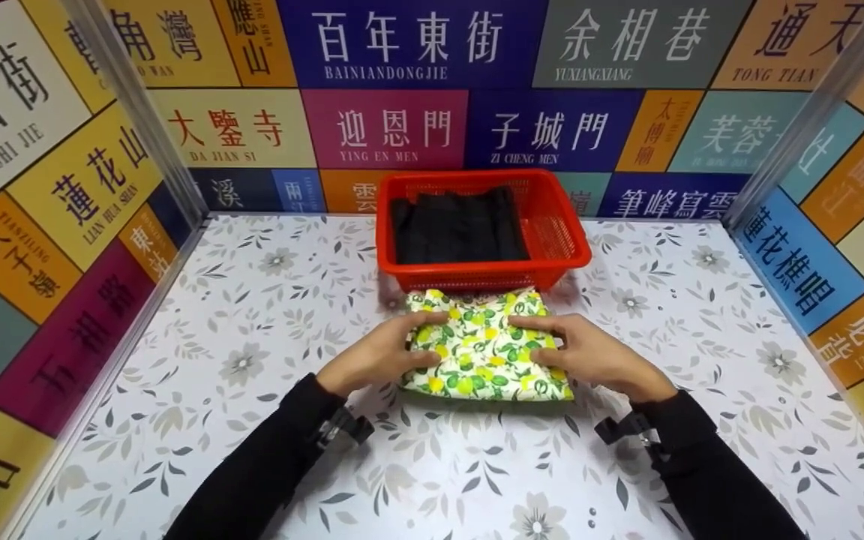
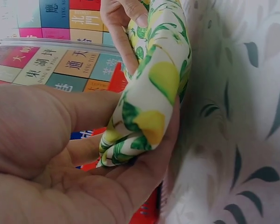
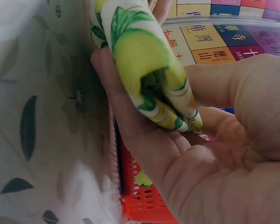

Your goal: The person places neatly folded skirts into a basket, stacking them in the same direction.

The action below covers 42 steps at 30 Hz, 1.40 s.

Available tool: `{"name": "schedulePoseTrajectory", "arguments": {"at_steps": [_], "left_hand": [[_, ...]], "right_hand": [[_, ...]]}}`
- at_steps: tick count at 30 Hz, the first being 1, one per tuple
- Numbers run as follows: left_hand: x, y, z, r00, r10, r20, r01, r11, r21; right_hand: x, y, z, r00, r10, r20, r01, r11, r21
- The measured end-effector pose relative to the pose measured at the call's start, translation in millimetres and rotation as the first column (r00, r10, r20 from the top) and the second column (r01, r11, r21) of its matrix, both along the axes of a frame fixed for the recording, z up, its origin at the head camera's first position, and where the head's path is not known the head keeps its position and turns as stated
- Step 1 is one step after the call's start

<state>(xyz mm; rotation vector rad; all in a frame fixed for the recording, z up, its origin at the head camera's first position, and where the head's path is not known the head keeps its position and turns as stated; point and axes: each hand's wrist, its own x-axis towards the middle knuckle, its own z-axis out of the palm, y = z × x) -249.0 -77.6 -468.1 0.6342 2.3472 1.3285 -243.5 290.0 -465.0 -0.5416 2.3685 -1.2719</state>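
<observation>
A folded piece of lemon-print cloth [image 1: 484, 352], white with yellow lemons and green leaves, is between my two hands, just in front of the red basket. My left hand [image 1: 383, 352] grips its left side; in the left wrist view, the thumb and fingers of the left hand [image 2: 84, 149] lie on opposite faces of the folded edge. On the right side, my right hand [image 1: 597, 352] pinches the cloth the same way, and its folded layers show at the edge beside the right hand [image 3: 191, 149]. Whether it is a garment I cannot tell.
Behind the cloth stands a red plastic basket [image 1: 559, 262] with folded black cloth [image 1: 458, 229] inside, mostly on its left. White leaf-and-flower covering [image 1: 252, 420] spreads over the table. Panels with coloured sign prints [image 1: 387, 127] wall in the back and both sides.
</observation>
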Motion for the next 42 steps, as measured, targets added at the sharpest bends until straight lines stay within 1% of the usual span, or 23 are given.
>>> {"name": "schedulePoseTrajectory", "arguments": {"at_steps": [6, 11, 16, 20, 23, 27, 32, 38, 42], "left_hand": [[2.6, -0.8, 11.0, 0.998, -0.018, -0.055, 0.018, 1.000, 0.005], [5.9, -4.0, 18.3, 0.997, -0.021, -0.070, 0.023, 0.999, 0.024], [9.0, -4.9, 26.2, 0.996, -0.021, -0.092, 0.025, 0.999, 0.043], [9.9, -4.9, 30.6, 0.993, -0.021, -0.117, 0.027, 0.998, 0.054], [10.8, -6.2, 32.1, 0.992, -0.018, -0.123, 0.027, 0.997, 0.069], [11.1, -6.3, 34.3, 0.991, -0.015, -0.130, 0.026, 0.996, 0.087], [9.4, -4.4, 38.0, 0.987, -0.020, -0.158, 0.036, 0.994, 0.102], [7.1, -4.6, 41.2, 0.980, -0.004, -0.198, 0.037, 0.986, 0.160], [4.0, -7.2, 43.0, 0.979, 0.010, -0.205, 0.031, 0.980, 0.196]], "right_hand": [[4.0, 3.6, 11.0, 1.000, -0.004, -0.002, 0.004, 0.999, -0.036], [8.3, 4.2, 22.5, 0.999, -0.019, -0.034, 0.018, 0.999, -0.036], [12.9, 4.9, 33.5, 0.997, -0.056, -0.056, 0.054, 0.998, -0.046], [14.9, 5.8, 38.9, 0.992, -0.070, -0.102, 0.064, 0.996, -0.058], [15.7, 5.6, 40.8, 0.989, -0.073, -0.132, 0.064, 0.995, -0.072], [17.9, 6.3, 43.0, 0.987, -0.095, -0.132, 0.083, 0.992, -0.096], [20.6, 7.9, 45.7, 0.983, -0.122, -0.140, 0.103, 0.985, -0.136], [18.7, 5.6, 46.7, 0.964, -0.158, -0.215, 0.119, 0.976, -0.182], [14.2, 1.4, 46.3, 0.954, -0.163, -0.250, 0.110, 0.971, -0.213]]}}
